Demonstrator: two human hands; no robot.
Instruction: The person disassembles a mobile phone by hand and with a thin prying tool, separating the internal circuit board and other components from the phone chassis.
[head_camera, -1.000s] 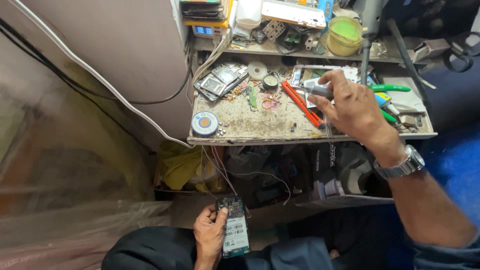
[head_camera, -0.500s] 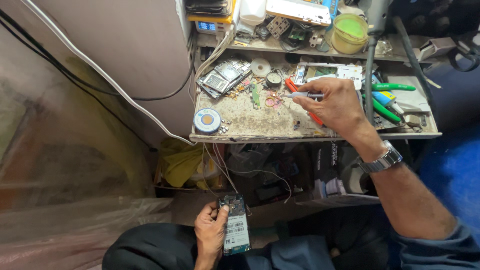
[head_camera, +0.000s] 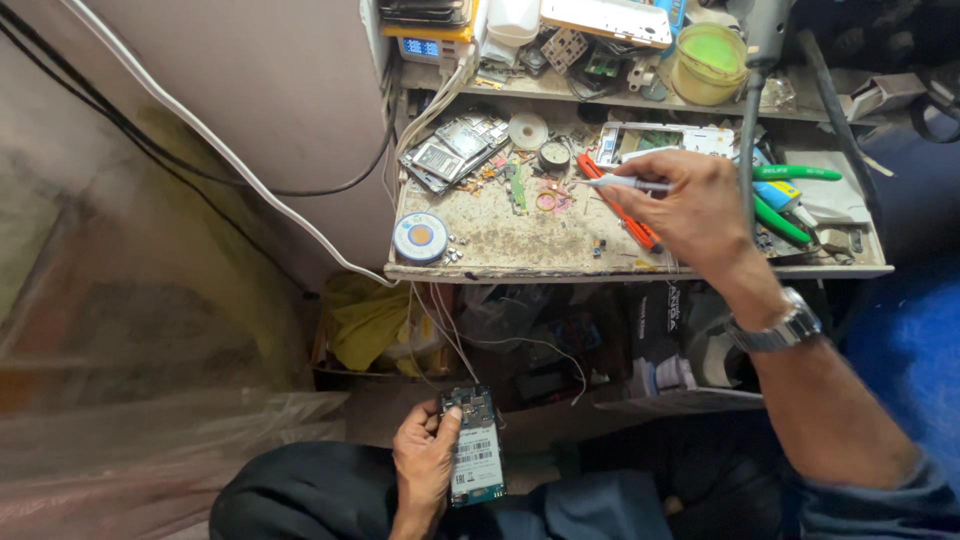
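Observation:
My left hand (head_camera: 425, 465) rests low over my lap and grips an opened mobile phone (head_camera: 473, 446), its circuit board and white-labelled battery facing up. My right hand (head_camera: 695, 205), with a metal watch (head_camera: 778, 328) on the wrist, reaches over the dirty workbench (head_camera: 500, 240) and holds a thin silver screwdriver (head_camera: 622, 182) whose tip points left. Just below that hand lies a red-handled tool (head_camera: 612, 205). A small round dark tin (head_camera: 553, 156) and a green circuit strip (head_camera: 517, 186) sit left of the tool tip.
A solder spool (head_camera: 420, 237) sits at the bench's left front. Dismantled phone parts (head_camera: 455, 150), a white phone frame (head_camera: 660, 140), green-handled tools (head_camera: 790, 195) and a green tub (head_camera: 710, 62) crowd the bench and shelf. White and black cables (head_camera: 250, 170) run along the wall. Bags fill the space under the bench.
My right hand has moved left and slightly forward over the bench with the screwdriver, whose tip now points toward the round tin. The left hand and phone have stayed put.

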